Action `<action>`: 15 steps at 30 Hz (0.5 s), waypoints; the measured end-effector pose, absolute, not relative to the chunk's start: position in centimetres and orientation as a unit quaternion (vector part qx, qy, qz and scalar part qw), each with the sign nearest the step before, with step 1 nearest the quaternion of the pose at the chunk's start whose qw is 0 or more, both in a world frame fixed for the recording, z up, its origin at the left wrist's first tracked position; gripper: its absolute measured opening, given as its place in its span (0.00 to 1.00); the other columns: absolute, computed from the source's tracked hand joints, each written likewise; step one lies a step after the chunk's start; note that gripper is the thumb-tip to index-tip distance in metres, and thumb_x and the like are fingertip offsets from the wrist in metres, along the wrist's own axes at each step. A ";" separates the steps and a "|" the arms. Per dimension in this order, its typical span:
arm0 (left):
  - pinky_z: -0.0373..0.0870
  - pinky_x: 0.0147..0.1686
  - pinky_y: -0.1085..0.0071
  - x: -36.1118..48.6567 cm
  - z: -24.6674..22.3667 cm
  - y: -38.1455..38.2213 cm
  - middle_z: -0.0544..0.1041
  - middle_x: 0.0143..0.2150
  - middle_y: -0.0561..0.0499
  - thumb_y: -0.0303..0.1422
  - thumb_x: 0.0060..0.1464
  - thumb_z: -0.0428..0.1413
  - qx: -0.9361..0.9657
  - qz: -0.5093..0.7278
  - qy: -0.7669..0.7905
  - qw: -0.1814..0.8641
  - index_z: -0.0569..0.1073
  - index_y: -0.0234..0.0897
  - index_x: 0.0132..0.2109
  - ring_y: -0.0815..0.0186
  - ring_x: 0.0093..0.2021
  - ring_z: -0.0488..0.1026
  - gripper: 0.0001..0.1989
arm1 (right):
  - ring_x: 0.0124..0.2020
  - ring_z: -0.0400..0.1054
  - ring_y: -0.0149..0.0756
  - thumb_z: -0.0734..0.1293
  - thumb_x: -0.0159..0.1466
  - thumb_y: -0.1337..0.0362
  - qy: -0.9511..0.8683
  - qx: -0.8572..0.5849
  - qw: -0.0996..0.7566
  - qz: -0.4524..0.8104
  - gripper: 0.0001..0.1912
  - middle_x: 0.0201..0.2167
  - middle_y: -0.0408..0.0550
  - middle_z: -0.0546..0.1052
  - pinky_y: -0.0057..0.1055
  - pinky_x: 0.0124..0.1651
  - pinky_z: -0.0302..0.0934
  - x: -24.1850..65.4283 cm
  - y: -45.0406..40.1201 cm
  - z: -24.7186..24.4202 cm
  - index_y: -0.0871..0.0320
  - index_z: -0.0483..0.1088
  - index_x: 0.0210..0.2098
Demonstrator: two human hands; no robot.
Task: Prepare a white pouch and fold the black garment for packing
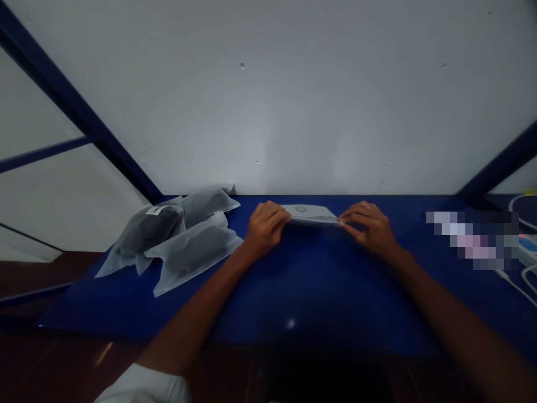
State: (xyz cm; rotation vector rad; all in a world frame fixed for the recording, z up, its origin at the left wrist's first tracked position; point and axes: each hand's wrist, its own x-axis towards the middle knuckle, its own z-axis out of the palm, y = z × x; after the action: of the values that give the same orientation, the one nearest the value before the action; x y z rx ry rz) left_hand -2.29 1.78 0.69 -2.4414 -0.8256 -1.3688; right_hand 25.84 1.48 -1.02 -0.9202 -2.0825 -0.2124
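A flat, whitish packet [310, 212] with a faint round mark on its upper face is held at both ends in the middle of the blue table. My left hand [268, 228] pinches its left end between thumb and fingers. At the opposite end, the thumb and fingertips of my right hand [369, 229] close on the right corner. The packet's underside is in shadow, and I cannot make out what it contains.
Several frosted plastic bags [197, 252] with dark contents lie on the blue table [319, 291] at the left, one bearing a white label [155, 210]. White cables [518, 288] and a power strip [528, 246] sit at the far right beside a blurred-out patch. A white panel [293, 112] rises behind.
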 end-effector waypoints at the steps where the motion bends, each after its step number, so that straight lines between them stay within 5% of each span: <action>1: 0.62 0.35 0.67 -2.6 0.8 2.0 0.74 0.32 0.50 0.27 0.61 0.51 -0.833 -0.462 -0.284 0.110 0.70 0.36 0.36 0.67 0.34 0.69 0.05 | 0.35 0.71 0.39 0.67 0.61 0.65 -0.829 -0.368 0.413 -0.081 0.05 0.31 0.46 0.79 0.39 0.38 0.62 25.9 1.5 -1.1 0.54 0.73 0.29; 11: 0.65 0.41 0.67 -4.3 0.6 2.9 0.72 0.36 0.47 0.27 0.50 0.52 -0.950 -0.160 -0.267 0.005 0.69 0.35 0.31 0.63 0.40 0.68 0.02 | 0.36 0.71 0.37 0.63 0.59 0.73 -0.862 -0.407 0.299 0.044 0.09 0.36 0.48 0.76 0.36 0.41 0.67 25.2 1.3 -2.4 0.55 0.71 0.36; 15: 0.66 0.42 0.66 -3.8 0.1 2.8 0.71 0.38 0.46 0.26 0.49 0.51 -0.953 -0.142 -0.268 0.000 0.69 0.35 0.32 0.62 0.41 0.68 0.03 | 0.36 0.70 0.37 0.62 0.58 0.73 -0.868 -0.411 0.275 0.057 0.08 0.36 0.48 0.74 0.35 0.41 0.65 25.0 1.2 -2.5 0.56 0.69 0.35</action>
State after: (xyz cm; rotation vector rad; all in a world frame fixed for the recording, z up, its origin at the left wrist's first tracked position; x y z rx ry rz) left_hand -3.77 2.81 0.06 -2.9934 -0.8414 -0.4455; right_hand 24.96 1.21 -2.45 -1.1042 -2.3325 0.1545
